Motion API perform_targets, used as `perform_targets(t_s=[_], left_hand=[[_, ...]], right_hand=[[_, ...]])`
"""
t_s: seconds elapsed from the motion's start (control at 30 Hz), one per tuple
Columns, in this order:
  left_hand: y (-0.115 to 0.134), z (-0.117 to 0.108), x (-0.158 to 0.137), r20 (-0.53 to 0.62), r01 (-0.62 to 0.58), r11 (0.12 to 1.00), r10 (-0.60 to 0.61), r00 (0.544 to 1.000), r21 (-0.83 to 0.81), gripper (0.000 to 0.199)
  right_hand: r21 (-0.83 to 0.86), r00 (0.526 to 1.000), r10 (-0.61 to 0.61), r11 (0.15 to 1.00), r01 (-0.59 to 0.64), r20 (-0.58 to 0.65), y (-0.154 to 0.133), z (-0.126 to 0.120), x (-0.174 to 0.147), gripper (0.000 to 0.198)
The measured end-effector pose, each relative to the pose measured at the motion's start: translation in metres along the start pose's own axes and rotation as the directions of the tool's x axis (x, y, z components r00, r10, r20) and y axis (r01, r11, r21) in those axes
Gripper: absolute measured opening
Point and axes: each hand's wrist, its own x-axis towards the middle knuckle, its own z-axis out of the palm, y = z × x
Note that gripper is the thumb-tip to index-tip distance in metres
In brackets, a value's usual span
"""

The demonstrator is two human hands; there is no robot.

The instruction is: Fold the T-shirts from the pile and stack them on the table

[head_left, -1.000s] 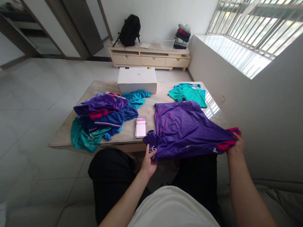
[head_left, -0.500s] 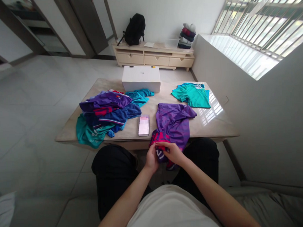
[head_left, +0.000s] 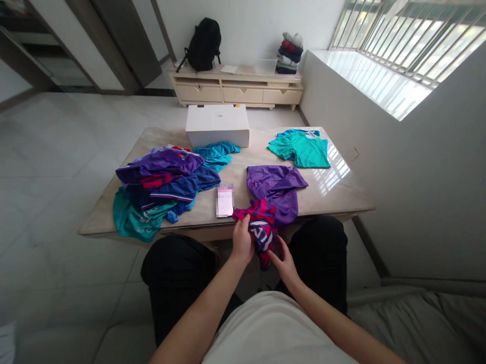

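Note:
A bunched red and dark blue jersey (head_left: pixel 263 209) with white lettering hangs over the table's near edge, between my knees. My left hand (head_left: pixel 243 240) is closed on its left side, thumb on top. Lower down on the right, my right hand (head_left: pixel 283 259) pinches the jersey's hanging edge between thumb and fingers. Just beyond, a purple shirt (head_left: pixel 277 189) lies on the table, partly covered by the red cloth. I cannot tell whether the two are joined.
A heap of jerseys (head_left: pixel 163 179) covers the table's left side. Folded teal shirts (head_left: pixel 305 149) lie at the back right. A white box (head_left: pixel 217 122) stands at the far edge, and a phone-like object (head_left: pixel 225 201) with a blurred face lies near the front.
More of the red and blue cloth is spread out and its lettering shows more. My right hand has moved from beside my left hand down to the cloth's lower right edge. The view has shifted slightly.

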Motion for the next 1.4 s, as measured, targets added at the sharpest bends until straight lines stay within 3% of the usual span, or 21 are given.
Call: perform_targets(t_s=[0.1,0.17,0.23,0.33,0.4,0.53,0.63,0.73,0.87,1.0,1.07,1.13,1.2,1.27,1.33,1.37,1.4], left_hand=[[0.01,0.024,-0.008,0.106,-0.018,0.999,0.023,0.994,-0.05,0.036],[0.014,0.038,-0.014,0.167,-0.016,0.999,0.024,0.986,-0.05,0.032],[0.017,0.049,-0.018,0.203,-0.015,0.999,0.021,0.979,-0.035,0.027],[0.025,0.061,-0.018,0.234,-0.02,1.0,0.021,0.972,-0.008,0.022],[0.036,0.067,-0.015,0.267,-0.039,0.999,0.033,0.963,0.019,0.021],[0.072,0.08,0.001,0.324,-0.133,0.985,0.091,0.942,0.108,0.019],[0.104,0.089,0.015,0.336,-0.191,0.958,0.111,0.935,0.214,0.017],[0.132,0.098,0.026,0.351,-0.241,0.913,0.119,0.929,0.328,0.014],[0.164,0.114,0.034,0.322,-0.259,0.846,0.11,0.94,0.467,0.006],[0.188,0.13,0.038,0.326,-0.226,0.875,0.084,0.942,0.427,0.005],[0.195,0.137,0.04,0.343,-0.201,0.9,0.062,0.937,0.386,0.007],[0.199,0.146,0.045,0.355,-0.186,0.908,0.045,0.934,0.376,0.01],[0.201,0.159,0.055,0.335,-0.181,0.896,0.038,0.941,0.405,0.013],[0.204,0.18,0.07,0.296,-0.179,0.88,0.047,0.954,0.439,0.016],[0.214,0.21,0.087,0.27,-0.188,0.872,0.067,0.961,0.452,0.018],[0.222,0.228,0.096,0.268,-0.196,0.872,0.079,0.96,0.449,0.019],[0.232,0.248,0.103,0.295,-0.243,0.878,0.124,0.947,0.412,0.02]], right_hand=[[0.087,0.995,0.038,0.995,-0.047,0.096,0.01,0.015,-0.002,0.133],[0.127,0.988,-0.04,0.992,0.021,0.15,-0.001,0.027,0.005,0.139],[0.119,0.988,-0.074,0.991,0.058,0.138,-0.019,0.035,0.015,0.124],[0.073,0.998,-0.013,0.997,0.008,0.057,-0.038,0.035,0.027,0.064],[0.075,1.0,0.021,0.997,-0.021,0.002,-0.046,0.025,0.032,0.038],[0.122,0.992,-0.015,0.992,0.031,-0.127,-0.078,-0.025,0.044,0.046],[0.084,0.974,-0.103,0.989,0.122,-0.201,-0.134,-0.079,0.058,0.056],[-0.061,0.937,-0.238,0.971,0.23,-0.255,-0.209,-0.127,0.07,0.059],[-0.414,0.847,-0.496,0.823,0.389,-0.19,-0.307,-0.164,0.075,0.046],[-0.644,0.793,-0.604,0.64,0.42,-0.083,-0.381,-0.175,0.074,0.059],[-0.698,0.79,-0.609,0.595,0.399,-0.068,-0.408,-0.177,0.081,0.061],[-0.661,0.826,-0.563,0.628,0.411,-0.022,-0.43,-0.18,0.098,0.059],[-0.555,0.877,-0.478,0.716,0.423,0.052,-0.451,-0.181,0.123,0.053],[-0.491,0.914,-0.393,0.78,0.389,0.101,-0.476,-0.178,0.156,0.04],[-0.504,0.932,-0.355,0.793,0.343,0.075,-0.508,-0.171,0.191,0.028],[-0.529,0.905,-0.423,0.758,0.381,0.046,-0.527,-0.166,0.209,0.024],[-0.561,0.831,-0.555,0.68,0.472,0.027,-0.549,-0.161,0.225,0.024]])
